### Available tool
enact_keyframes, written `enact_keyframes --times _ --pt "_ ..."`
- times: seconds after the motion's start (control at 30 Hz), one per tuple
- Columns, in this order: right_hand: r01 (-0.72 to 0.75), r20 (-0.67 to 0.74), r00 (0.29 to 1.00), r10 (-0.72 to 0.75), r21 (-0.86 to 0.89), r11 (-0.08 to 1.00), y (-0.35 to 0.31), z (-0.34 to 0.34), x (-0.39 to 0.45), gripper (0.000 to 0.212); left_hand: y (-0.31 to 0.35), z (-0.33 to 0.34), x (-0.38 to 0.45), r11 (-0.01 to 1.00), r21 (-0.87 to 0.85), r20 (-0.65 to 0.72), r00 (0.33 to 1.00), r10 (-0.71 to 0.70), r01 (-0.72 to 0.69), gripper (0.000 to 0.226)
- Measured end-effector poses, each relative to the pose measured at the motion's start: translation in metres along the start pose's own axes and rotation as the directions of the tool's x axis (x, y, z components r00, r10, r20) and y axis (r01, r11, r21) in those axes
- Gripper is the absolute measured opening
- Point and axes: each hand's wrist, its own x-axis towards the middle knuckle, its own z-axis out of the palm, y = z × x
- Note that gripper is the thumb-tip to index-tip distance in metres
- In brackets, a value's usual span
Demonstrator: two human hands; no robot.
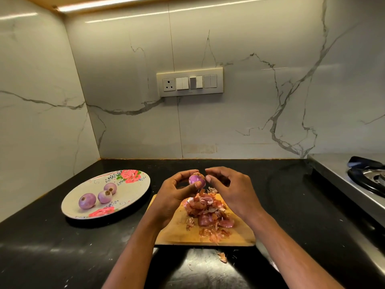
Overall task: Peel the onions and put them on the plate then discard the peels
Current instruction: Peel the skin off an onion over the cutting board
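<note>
My left hand (174,193) grips a small purple onion (196,179) between thumb and fingers, above the far end of a wooden cutting board (183,232). My right hand (228,188) is beside it, thumb and fingertips curled at the onion's right side where a bit of skin clings. A heap of reddish onion peels (208,211) lies on the board under both hands. Three peeled onions (98,197) sit on a floral plate (133,190) to the left.
A black countertop (52,247) holds everything. One stray peel (222,257) lies on it in front of the board. A steel stove with a black burner (366,178) stands at the right. A switch panel (189,81) is on the marble wall behind.
</note>
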Motion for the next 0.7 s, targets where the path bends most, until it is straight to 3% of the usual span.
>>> enact_keyframes --times 0.37,0.7 --pt "-0.005 0.066 0.998 0.003 0.026 1.0 0.0036 -0.0025 -0.0005 0.019 -0.0022 0.0015 -0.0017 1.0 0.021 0.034 0.999 0.005 -0.006 0.048" --pt "-0.035 0.005 0.999 0.035 0.04 0.999 0.0023 0.0056 -0.0039 0.011 -0.0086 0.0044 0.0031 0.994 0.106 0.017 1.0 0.015 -0.016 0.041"
